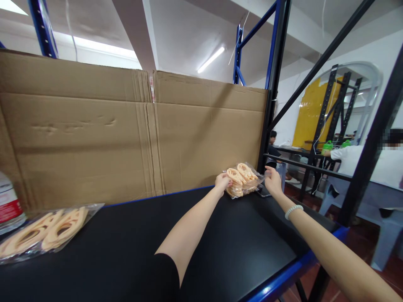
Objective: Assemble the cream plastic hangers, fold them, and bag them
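A clear plastic bag [242, 180] of stacked peach-coloured, ring-like pieces rests at the far right of the black tabletop, close to the cardboard. My left hand [223, 183] grips its left side, fingers closed on the plastic. Just right of the bag, my right hand [272, 180] is raised with fingers curled; whether it pinches the bag's edge is too small to tell. A pale beaded bracelet [294, 211] circles my right wrist. Partly behind the bag's right end lies a dark flat object [264, 192]. Another clear bag [47, 233] of similar pieces lies flat at the left.
Cardboard sheets [201, 134] wall the table's back. A large clear bottle with a red label [9, 205] stands at the left edge. Black metal posts [273, 84] rise at the right corner. Beyond them, people sit near a blue-grey plastic chair [355, 209].
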A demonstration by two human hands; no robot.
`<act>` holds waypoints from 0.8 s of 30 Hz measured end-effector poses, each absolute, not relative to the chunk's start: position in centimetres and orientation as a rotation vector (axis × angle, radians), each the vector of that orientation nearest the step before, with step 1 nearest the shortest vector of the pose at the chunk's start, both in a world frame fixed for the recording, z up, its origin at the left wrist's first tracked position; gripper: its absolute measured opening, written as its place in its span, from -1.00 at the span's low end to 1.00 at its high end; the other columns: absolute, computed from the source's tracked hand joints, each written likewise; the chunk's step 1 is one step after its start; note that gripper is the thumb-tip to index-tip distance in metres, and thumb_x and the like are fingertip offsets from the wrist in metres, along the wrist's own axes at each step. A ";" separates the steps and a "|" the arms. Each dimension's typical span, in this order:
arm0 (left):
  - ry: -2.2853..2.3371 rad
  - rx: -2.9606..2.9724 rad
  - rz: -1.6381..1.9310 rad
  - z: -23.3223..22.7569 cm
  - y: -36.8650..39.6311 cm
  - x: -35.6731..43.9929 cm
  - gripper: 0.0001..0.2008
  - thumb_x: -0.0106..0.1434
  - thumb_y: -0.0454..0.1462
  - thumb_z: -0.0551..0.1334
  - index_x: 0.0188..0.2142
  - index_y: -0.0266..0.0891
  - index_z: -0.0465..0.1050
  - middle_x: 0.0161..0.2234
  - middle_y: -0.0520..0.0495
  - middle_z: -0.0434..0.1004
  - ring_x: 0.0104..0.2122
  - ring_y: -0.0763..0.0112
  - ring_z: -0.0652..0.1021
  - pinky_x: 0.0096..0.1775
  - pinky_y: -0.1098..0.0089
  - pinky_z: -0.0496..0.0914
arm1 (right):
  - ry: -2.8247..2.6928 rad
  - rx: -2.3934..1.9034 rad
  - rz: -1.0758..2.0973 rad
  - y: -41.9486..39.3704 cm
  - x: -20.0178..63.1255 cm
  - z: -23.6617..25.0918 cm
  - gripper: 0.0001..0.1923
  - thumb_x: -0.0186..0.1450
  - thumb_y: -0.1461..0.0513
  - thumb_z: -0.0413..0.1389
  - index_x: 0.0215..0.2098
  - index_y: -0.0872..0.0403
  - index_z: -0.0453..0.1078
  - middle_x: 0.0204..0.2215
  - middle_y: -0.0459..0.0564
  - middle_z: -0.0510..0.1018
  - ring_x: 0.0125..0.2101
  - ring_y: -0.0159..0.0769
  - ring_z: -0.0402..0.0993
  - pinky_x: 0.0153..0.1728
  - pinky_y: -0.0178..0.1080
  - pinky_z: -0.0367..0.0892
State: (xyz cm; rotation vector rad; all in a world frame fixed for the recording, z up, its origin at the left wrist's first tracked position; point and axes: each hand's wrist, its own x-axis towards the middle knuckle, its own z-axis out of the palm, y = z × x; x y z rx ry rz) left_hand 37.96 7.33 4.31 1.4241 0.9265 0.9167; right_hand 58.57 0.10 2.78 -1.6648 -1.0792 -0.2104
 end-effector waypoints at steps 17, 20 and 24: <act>0.955 1.901 0.986 3.8 6.1 35.4 -0.71 0.33 -0.20 0.17 0.01 -0.25 0.36 0.00 -0.16 0.40 -0.10 0.25 0.49 -0.10 0.14 0.44 | -1.260 -1.441 -0.007 -3.4 59.6 1.5 -0.11 -0.23 0.39 -0.08 0.15 0.05 0.21 0.03 0.11 0.32 0.02 -0.11 0.33 -0.06 -0.11 0.34; 0.959 1.957 0.960 4.2 5.6 34.4 -0.71 0.33 -0.20 0.17 0.01 -0.25 0.35 0.00 -0.16 0.40 -0.11 0.25 0.49 -0.10 0.14 0.44 | -1.177 -1.406 0.069 -3.1 59.7 2.1 -0.11 -0.21 0.35 -0.09 0.16 0.03 0.17 0.01 0.08 0.38 0.00 -0.12 0.36 -0.22 -0.20 0.42; 0.985 2.007 0.924 4.6 4.8 32.8 -0.72 0.33 -0.20 0.17 0.00 -0.25 0.36 0.00 -0.16 0.41 -0.11 0.26 0.49 -0.10 0.14 0.44 | -1.052 -1.388 0.121 -2.7 59.7 3.2 -0.13 -0.21 0.31 -0.09 0.15 0.07 0.19 -0.03 0.11 0.42 -0.05 -0.07 0.40 -0.54 -0.35 0.38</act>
